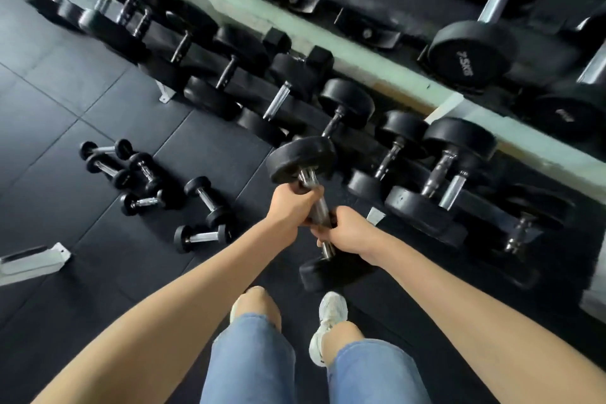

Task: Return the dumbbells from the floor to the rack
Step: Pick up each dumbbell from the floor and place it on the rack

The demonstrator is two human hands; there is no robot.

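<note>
A large black dumbbell [300, 159] with a chrome handle hangs tilted in front of me, its far head up near the lower rack tier and its near head low above my feet. My left hand [288, 207] grips the upper part of the handle. My right hand [344, 233] grips the lower part. The dumbbell rack [377, 144] runs diagonally from upper left to right, its lower tier holding several black dumbbells. Several small dumbbells [203, 198] lie scattered on the floor to the left.
An upper rack tier [472, 49] carries a 7.5 kg dumbbell and empty cradles. A white rack foot [32, 261] juts in at the left edge. The floor is dark rubber tiles. My legs in jeans and white shoes stand just below the held dumbbell.
</note>
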